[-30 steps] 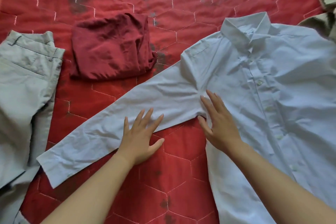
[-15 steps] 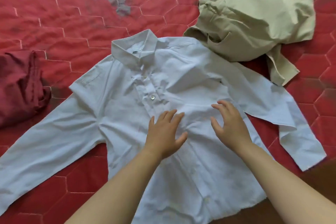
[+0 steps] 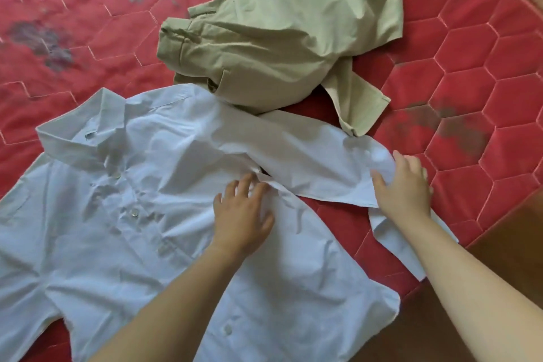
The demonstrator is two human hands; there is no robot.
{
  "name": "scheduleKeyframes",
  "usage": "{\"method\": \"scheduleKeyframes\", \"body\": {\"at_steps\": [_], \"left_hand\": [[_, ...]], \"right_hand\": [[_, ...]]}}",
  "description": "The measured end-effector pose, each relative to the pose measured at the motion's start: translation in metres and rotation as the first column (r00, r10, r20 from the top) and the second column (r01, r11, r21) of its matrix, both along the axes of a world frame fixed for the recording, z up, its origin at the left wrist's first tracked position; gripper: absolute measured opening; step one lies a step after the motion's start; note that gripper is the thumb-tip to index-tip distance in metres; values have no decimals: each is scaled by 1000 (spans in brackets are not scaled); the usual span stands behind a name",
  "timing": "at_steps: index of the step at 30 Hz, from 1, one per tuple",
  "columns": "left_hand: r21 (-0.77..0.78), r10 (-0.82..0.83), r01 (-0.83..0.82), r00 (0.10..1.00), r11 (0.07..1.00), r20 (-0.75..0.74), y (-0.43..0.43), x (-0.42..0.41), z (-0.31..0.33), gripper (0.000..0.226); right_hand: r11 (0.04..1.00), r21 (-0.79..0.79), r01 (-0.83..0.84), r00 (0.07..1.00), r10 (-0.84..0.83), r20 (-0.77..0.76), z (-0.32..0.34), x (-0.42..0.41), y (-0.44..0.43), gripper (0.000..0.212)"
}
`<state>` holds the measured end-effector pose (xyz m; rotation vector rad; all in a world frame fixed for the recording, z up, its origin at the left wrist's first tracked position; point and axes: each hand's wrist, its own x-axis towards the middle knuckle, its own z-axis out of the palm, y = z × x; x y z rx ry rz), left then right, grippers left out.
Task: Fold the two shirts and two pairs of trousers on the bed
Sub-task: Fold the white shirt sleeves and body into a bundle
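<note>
Our left hand flat on the blue shirt (fingers spread, holding nothing), right hand open-palmed on its sleeve, khaki trousers beyond on the red bed

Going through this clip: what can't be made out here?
Head view only.
- Right hand: blur hides whether it pinches or presses the sleeve.
- Blue shirt: other sleeve and hem cut off by left and bottom edges.
- Khaki garment: crumpled, top cut off; type unclear.
- Other two garments: out of frame.
</note>
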<state>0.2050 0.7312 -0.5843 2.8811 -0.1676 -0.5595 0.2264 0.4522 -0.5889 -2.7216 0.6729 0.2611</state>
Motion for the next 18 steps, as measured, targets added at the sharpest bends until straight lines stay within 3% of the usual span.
{"method": "scheduleKeyframes", "body": {"at_steps": [4,8,11,16,18], "left_hand": [[-146,208,-193,974,970,91,-14,4,13,32],[-307,218,-175,970,936,111,-36,12,29,27],[-362,240,-189,966,913,101,-55,20,37,25],[-418,398,-442,897,794,-193,-90,45,45,57],[-379,397,-480,874,791,-280,-101,50,44,52]], "right_hand": [[995,96,-16,1000,13,23,5,-4,7,45],[972,192,-139,974,99,204,20,-28,33,23],[934,283,-220,962,160,219,26,-51,46,15],[901,310,-303,952,273,138,25,-74,50,14],[877,355,-325,946,302,119,28,-74,48,20]]}}
